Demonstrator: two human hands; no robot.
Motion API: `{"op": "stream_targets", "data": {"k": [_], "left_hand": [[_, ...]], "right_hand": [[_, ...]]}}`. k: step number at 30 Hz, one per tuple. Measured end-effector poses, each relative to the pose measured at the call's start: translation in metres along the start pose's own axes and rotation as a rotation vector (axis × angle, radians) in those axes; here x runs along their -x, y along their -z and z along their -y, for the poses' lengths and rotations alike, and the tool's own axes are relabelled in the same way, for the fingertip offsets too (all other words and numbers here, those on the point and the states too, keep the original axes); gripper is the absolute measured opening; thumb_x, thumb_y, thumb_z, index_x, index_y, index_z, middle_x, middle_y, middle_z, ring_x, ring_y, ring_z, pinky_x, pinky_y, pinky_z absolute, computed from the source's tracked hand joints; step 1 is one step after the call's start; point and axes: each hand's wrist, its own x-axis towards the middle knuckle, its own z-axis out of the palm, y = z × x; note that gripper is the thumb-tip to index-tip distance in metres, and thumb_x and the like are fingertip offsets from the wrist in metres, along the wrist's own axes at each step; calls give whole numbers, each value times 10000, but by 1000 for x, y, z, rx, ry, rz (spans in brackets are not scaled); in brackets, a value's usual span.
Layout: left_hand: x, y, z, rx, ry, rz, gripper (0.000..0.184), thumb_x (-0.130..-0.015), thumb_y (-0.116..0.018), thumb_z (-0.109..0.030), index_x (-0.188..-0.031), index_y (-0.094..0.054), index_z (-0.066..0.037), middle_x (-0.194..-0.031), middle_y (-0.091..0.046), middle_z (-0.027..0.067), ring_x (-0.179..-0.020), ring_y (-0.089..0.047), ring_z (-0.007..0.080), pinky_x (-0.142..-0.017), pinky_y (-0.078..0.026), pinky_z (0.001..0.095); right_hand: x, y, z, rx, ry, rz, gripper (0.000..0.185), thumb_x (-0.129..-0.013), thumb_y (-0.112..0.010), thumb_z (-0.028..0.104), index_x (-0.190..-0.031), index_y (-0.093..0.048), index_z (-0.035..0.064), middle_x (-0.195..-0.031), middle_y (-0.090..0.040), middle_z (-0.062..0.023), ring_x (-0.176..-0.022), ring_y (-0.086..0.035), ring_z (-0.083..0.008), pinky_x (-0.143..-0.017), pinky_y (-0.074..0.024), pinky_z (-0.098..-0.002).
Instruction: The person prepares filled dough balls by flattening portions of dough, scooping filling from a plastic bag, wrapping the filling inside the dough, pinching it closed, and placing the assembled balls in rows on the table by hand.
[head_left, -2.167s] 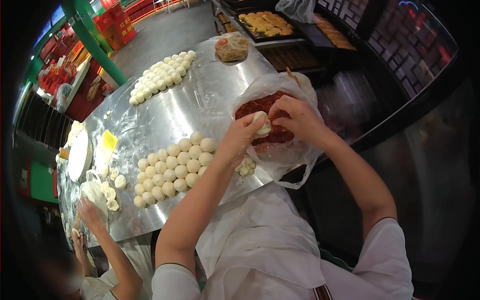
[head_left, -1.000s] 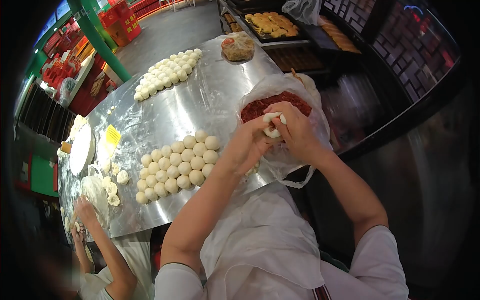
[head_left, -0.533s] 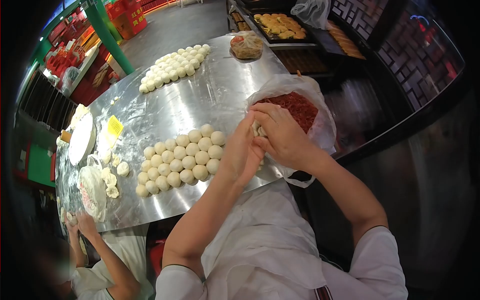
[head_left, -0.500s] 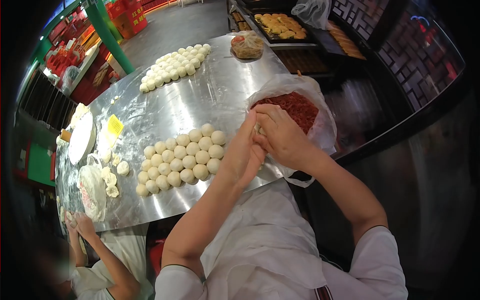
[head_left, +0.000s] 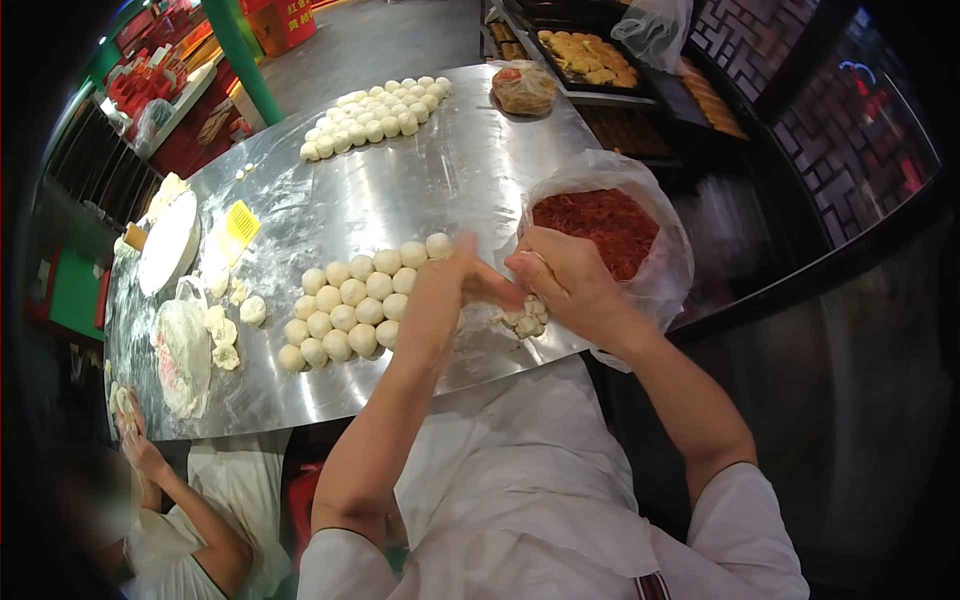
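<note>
My right hand (head_left: 568, 278) is closed in a fist just in front of the bag of red filling (head_left: 605, 225). A little pale dough seems to show at its fingers, but what it holds is mostly hidden. Slightly blurred, my left hand (head_left: 465, 278) has its fingers apart at the right end of the rows of dough balls (head_left: 365, 290), covering some of them. Below my hands, a small heap of dough scraps (head_left: 525, 318) lies on the steel table (head_left: 460, 190). The filling looks shredded and sits in an open clear plastic bag.
More dough balls (head_left: 375, 118) stand in rows at the back. A tied bag of food (head_left: 523, 90) is near the far edge. Left are a yellow scraper (head_left: 240, 225), a white round basin (head_left: 168, 245) and a plastic bag (head_left: 182, 350). A co-worker's hands (head_left: 140, 440) work at lower left.
My hands were together, fingers pinched over the near side of the filling bag. They have parted, the left moving left and opening. The dough scraps now show. The whole view has shifted slightly.
</note>
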Motion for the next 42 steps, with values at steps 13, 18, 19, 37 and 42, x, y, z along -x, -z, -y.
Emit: {"op": "stream_targets", "data": {"k": [13,18,19,37,42], "left_hand": [[8,-5,63,69,-279,-620,468,-1101,-386,-411,-1205,-580,2,-931,-665,81,-838,-626,168,-782,-520,306],[-25,72,11,30,-267,-625,432,-1044,-523,-403,-1164,-590,6,-754,-629,85,-711,-595,168,-676,-498,301],[-41,80,5,-175,-258,-644,442,-1011,-562,-402,-1185,-583,4,-759,-630,84,-727,-609,180,-681,-499,304],[39,200,5,-1499,-285,-948,379,-907,-709,-193,-1271,-624,-128,-1303,-641,102,-1236,-575,292,-1172,-232,562],[194,293,28,-1684,466,-1062,467,-880,-723,-254,-1289,-607,-60,-1197,-624,199,-1150,-574,370,-1034,-432,464]], "right_hand": [[4,-103,-36,-135,44,-414,450,-1006,-565,234,-1359,-527,-43,-1348,-558,-254,-1253,-508,-406,-1091,-360,-464],[52,-112,-68,511,54,-118,377,-856,-733,122,-1214,-626,66,-1262,-587,-157,-1186,-562,-354,-975,-472,-445],[55,-114,-77,506,50,-120,377,-856,-733,122,-1214,-626,66,-1262,-587,-157,-1186,-562,-354,-975,-472,-445],[54,-120,-99,270,34,-223,206,-788,-768,49,-942,-631,42,-1126,-598,-143,-1066,-592,-363,-891,-509,-451],[54,-118,-100,317,118,-224,178,-798,-744,42,-950,-653,42,-1156,-601,-149,-1096,-576,-366,-931,-478,-466]]}}
